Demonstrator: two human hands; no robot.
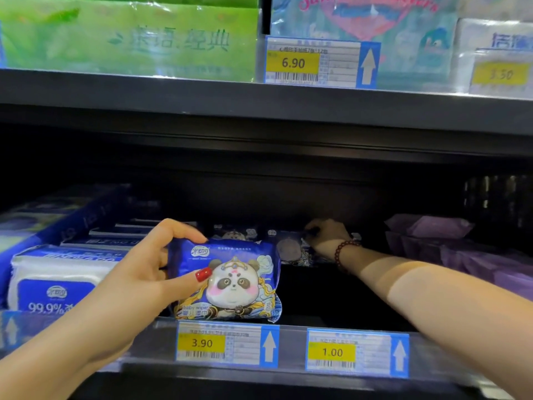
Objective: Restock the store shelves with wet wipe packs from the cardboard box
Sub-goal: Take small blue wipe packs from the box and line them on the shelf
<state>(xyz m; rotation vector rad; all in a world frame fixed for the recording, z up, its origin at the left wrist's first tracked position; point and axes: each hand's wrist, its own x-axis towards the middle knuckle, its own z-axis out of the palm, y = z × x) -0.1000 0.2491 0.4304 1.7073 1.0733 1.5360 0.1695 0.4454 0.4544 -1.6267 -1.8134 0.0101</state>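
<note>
**Panda pack poised at the shelf front**

The left hand (138,272) pinches the panda wipe pack (233,284), thumb on its face, fingers over its top, long axis crosswise. The right hand (327,236) lies beyond that grip, on the rear packs (288,251); whether it holds one I cannot tell.

Left hand (135,272) has a red-polished thumbnail (203,274); right wrist wears dark-red beads (343,253).

I read 6.90 on the upper shelf tag (292,63), and what looks like 3.50 on the blurred far-right tag (500,74). On the lower shelf edge, the left tag (202,342) says 3.90 and the right tag (332,352) says 1.00, each beside a white up-arrow. The panda pack (230,281) reads "baby wiper". The white pack (49,284) shows 99.9%. The green pack (173,41) carries Chinese characters.
</note>
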